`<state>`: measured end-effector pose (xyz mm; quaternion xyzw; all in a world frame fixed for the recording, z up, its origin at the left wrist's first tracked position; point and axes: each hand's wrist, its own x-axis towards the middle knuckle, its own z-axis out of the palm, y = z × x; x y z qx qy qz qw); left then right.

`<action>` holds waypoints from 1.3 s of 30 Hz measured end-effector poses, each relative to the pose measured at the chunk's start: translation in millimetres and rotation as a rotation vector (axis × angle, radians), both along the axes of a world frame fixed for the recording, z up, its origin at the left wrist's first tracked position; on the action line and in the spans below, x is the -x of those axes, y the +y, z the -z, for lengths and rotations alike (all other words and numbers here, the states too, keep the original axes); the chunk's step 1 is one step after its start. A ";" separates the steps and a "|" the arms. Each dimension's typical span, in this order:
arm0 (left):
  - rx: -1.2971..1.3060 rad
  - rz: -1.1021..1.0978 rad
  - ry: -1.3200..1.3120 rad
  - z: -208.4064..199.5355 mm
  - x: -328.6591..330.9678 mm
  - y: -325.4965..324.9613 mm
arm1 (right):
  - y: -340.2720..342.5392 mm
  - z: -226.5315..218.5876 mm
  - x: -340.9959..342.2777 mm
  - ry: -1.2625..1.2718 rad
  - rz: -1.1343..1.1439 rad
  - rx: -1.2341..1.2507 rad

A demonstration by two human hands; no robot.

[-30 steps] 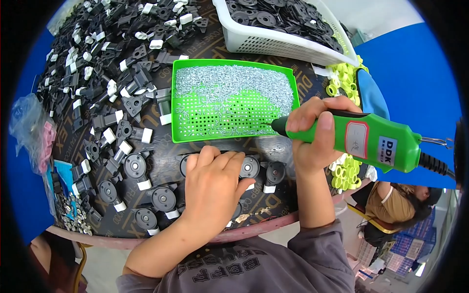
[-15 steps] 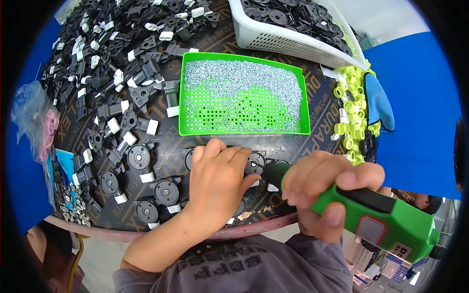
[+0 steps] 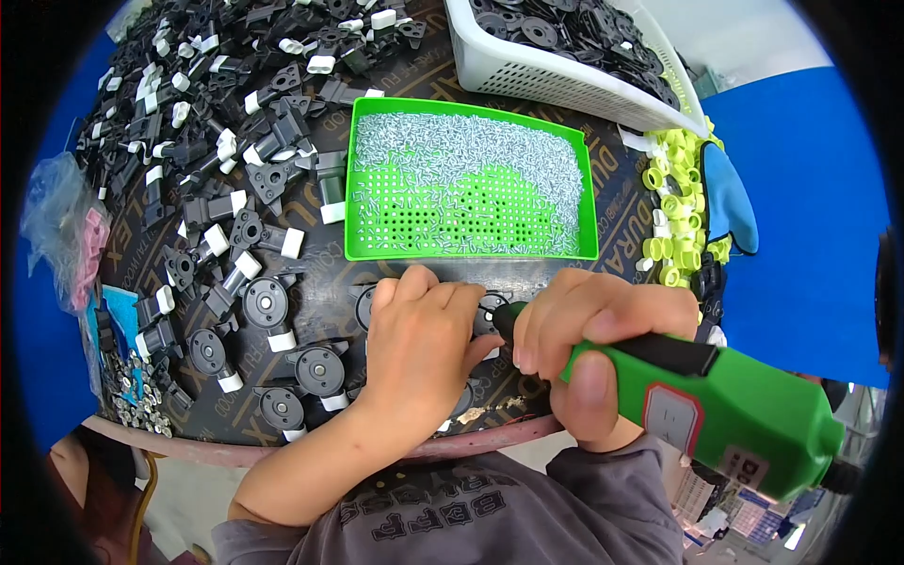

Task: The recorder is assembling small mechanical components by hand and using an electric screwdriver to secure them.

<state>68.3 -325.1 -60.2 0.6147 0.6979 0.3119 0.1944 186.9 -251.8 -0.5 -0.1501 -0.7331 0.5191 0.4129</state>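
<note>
Black wheel [image 3: 484, 321] sits near side of green tray [image 3: 424, 255], just right of left hand [image 3: 419, 348]. That hand's draped over more wheels [image 3: 363, 307], can't tell if gripping. Right hand [image 3: 598, 330] wrapped snug round green screwdriver [image 3: 744, 405], tip right at wheel. White basket [image 3: 556, 87] far right.

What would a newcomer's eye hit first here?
Probably the bright green, corded-looking plastic power driver gripped in the right hand, lower right. Next, the green perforated plastic tray of small silvery metal screws, around the middle, beyond the left hand. Then the sprawling heap of black-and-white plastic parts, upper left.
</note>
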 end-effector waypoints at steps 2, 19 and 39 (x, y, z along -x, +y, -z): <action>-0.010 -0.005 0.007 1.8 0.1 0.0 | 4.2 1.8 -0.9 0.005 -0.015 -0.002; -0.046 -0.031 0.045 0.1 -3.2 -3.0 | 70.4 44.0 4.3 0.339 0.268 -0.104; -0.117 -0.050 0.050 4.5 -1.9 -1.7 | 1.9 -7.5 -26.3 0.227 -0.122 -0.043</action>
